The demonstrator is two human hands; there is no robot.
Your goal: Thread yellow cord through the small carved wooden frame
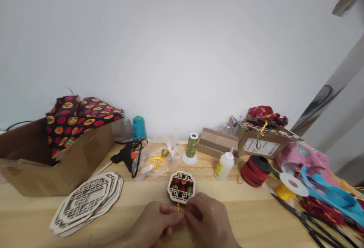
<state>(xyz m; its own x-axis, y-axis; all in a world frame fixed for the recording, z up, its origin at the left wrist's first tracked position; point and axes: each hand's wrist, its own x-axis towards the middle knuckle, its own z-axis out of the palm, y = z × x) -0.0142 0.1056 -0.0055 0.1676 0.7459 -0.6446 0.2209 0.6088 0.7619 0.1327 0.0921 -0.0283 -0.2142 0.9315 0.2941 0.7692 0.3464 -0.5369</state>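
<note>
A small lattice-cut wooden piece (pixel 182 187) with dark, red-patterned fabric in its middle lies on the wooden table. A thin yellow cord (pixel 178 207) comes from its lower edge. My left hand (pixel 156 219) is just below the piece, thumb and forefinger pinched on the cord. On the right, my right hand (pixel 206 215) has its fingers bent and pressed together at the piece's lower right edge, close to my left fingertips. What those right fingers hold is too small and hidden to make out.
At left are stacked lattice panels (pixel 88 202), a cardboard box (pixel 65 168) with fabric and a glue gun (pixel 127 155). Behind stands a thread spool (pixel 192 145). Rightward are a white bottle (pixel 225 166), a red ribbon roll (pixel 255 172), a yellow cord spool (pixel 286 191) and black scissors (pixel 307 217).
</note>
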